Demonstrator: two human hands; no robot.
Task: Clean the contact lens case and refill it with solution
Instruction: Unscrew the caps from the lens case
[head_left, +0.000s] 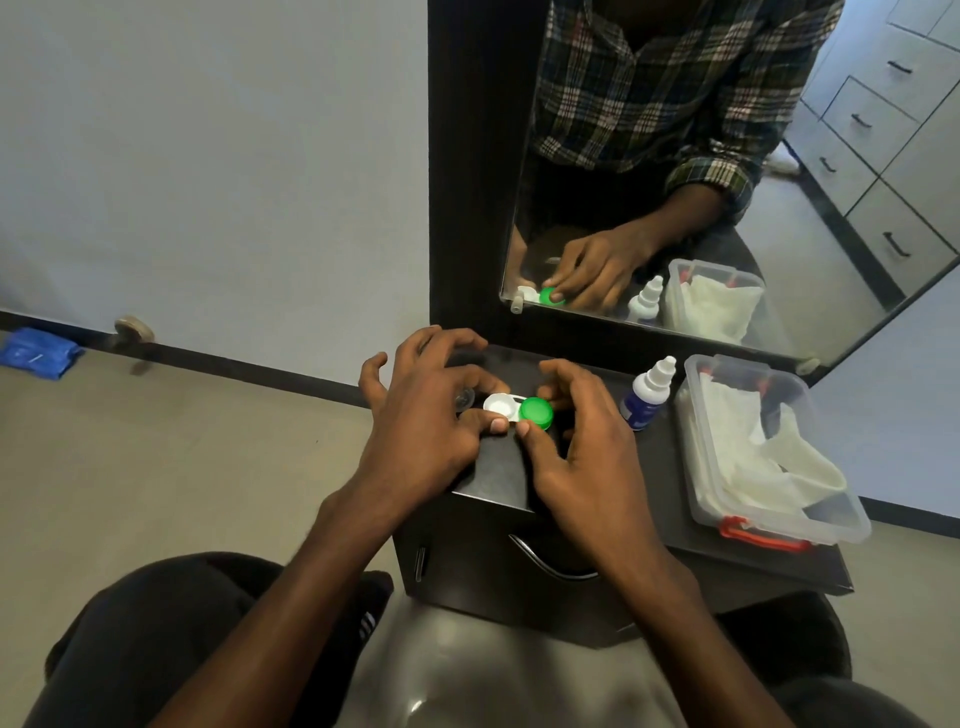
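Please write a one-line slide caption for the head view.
Left hand steadies the lens case; right hand grips its green cap.

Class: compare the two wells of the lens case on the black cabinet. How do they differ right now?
The left well is uncapped and shows its white inside; the right well carries a green cap. The left hand steadies the left well's side; the right hand pinches the green cap on the right well. Both are round and joined in one white case.
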